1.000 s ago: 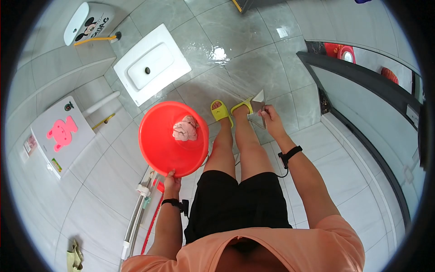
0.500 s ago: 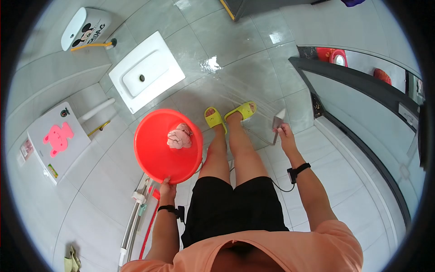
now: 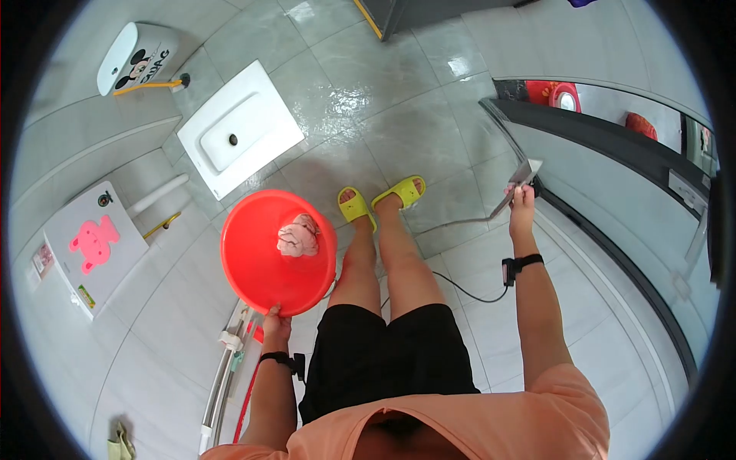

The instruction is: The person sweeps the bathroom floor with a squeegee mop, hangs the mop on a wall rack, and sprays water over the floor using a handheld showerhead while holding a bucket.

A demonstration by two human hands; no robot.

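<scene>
My left hand (image 3: 277, 323) grips the near rim of a red plastic basin (image 3: 268, 268), held out in front of my left leg. Inside the basin, toward its right side, lies a crumpled pale pink cloth (image 3: 298, 236). My right hand (image 3: 522, 207) is closed around the handle of a shower head (image 3: 526, 172), out to the right beside the glass door. A grey hose (image 3: 460, 223) runs from the handle back toward my legs. No spray from the shower head can be made out now.
A white squat toilet (image 3: 280, 126) is set in the wet tiled floor (image 3: 391, 84) ahead. Left, a cistern (image 3: 157, 55) and a box with a pink bear sticker (image 3: 63, 238) are on the wall. A dark-framed glass door (image 3: 613, 180) stands at right. Poles (image 3: 221, 383) lean near my left arm.
My right hand has moved right and a little forward with the shower head, toward the door. The water spray seen earlier is gone. The basin stays in my left hand.
</scene>
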